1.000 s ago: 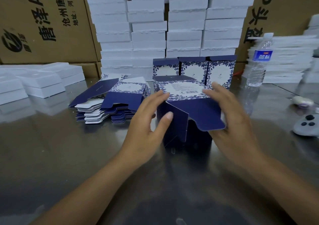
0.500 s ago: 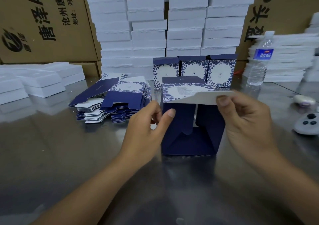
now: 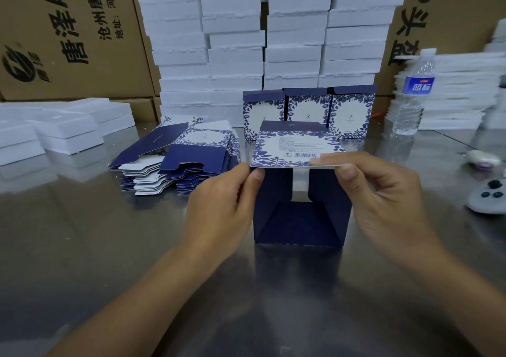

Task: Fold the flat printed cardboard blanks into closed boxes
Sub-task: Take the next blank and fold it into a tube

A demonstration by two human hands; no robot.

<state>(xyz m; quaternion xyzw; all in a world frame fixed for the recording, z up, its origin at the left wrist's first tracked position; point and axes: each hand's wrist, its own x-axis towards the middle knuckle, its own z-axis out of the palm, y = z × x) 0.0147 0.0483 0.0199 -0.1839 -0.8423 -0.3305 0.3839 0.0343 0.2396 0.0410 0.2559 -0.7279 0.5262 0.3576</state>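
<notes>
Fingers (image 3: 347, 169) of both hands are pinched on the box (image 3: 298, 192), its end unclosed. Three boxes (image 3: 308, 110) are finished; blanks (image 3: 175, 162) are left.

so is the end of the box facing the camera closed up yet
No, the box is open toward the camera, its dark blue inside showing, while the left hand and right hand pinch the printed top panel.

Three folded boxes (image 3: 309, 110) are seen in a row, and one half-folded box (image 3: 298, 192) before them. One pile of flat blanks (image 3: 178, 162), one water bottle (image 3: 412, 93) and one grey controller (image 3: 490, 196) are counted. Two hands are shown.
</notes>
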